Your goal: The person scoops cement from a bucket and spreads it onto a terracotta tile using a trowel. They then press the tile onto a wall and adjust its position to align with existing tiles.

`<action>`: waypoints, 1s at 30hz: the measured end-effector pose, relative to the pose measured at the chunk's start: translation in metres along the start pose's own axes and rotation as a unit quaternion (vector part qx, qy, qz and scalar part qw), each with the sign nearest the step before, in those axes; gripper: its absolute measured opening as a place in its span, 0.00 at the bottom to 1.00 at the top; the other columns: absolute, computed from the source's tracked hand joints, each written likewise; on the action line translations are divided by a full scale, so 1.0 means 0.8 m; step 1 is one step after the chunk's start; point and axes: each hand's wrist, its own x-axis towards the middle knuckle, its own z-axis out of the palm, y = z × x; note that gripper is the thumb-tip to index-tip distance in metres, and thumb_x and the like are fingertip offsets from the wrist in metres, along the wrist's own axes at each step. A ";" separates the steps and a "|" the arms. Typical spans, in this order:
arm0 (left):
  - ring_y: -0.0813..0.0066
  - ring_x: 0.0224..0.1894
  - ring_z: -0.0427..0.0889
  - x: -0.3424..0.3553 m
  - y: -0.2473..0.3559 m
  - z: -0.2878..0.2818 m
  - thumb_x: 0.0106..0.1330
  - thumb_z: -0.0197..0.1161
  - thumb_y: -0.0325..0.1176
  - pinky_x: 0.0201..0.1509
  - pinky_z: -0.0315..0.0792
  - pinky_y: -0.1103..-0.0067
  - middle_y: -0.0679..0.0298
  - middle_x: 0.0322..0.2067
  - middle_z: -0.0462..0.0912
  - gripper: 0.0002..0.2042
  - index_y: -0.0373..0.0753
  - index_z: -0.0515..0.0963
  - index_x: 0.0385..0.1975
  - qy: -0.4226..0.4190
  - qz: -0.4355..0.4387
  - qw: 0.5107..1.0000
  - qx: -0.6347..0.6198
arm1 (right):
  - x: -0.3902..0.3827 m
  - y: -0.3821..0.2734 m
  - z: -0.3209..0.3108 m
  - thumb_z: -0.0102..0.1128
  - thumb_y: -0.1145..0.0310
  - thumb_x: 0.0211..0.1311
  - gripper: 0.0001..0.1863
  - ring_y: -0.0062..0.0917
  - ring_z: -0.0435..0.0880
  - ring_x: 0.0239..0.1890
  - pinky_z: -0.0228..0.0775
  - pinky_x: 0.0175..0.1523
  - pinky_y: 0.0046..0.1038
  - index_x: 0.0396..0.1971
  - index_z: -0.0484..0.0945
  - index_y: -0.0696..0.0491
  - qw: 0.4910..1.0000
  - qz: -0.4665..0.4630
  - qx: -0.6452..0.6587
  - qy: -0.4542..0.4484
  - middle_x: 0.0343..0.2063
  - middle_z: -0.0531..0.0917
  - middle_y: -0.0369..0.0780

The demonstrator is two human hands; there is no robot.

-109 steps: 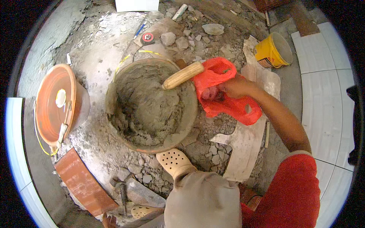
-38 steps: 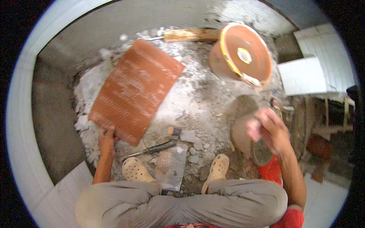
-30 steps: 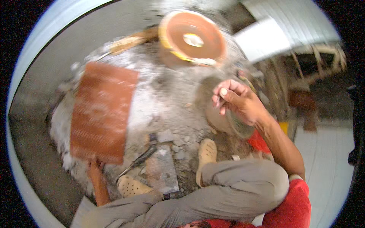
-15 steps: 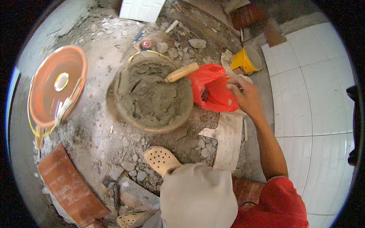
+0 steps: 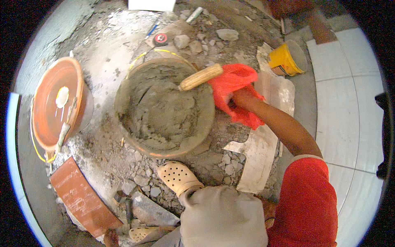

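Observation:
My right hand reaches into a crumpled red plastic bag; its fingers are hidden inside. Beside the bag sits a tub of wet grey mortar, with a wooden handle lying across its rim. At the lower left, my left hand is at the bottom edge of a long brown tile, only partly in view, its fingers unclear.
An orange water bucket stands left, a yellow pail upper right. A tape measure, rubble, an irregular pale board and a dark-handled tool lie around my sandaled feet. White tiles cover the right.
My view swung toward the brown tile and back to the tub. My right hand, raised above the bag half a second ago, is now down inside it.

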 end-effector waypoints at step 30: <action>0.76 0.35 0.79 -0.085 -0.014 0.076 0.74 0.53 0.47 0.37 0.75 0.79 0.66 0.40 0.81 0.17 0.40 0.75 0.46 0.003 0.060 0.980 -0.188 | -0.178 -0.330 -0.224 0.52 0.64 0.71 0.15 0.28 0.82 0.42 0.75 0.46 0.28 0.49 0.77 0.57 0.930 -0.050 0.187 0.312 0.37 0.83 0.42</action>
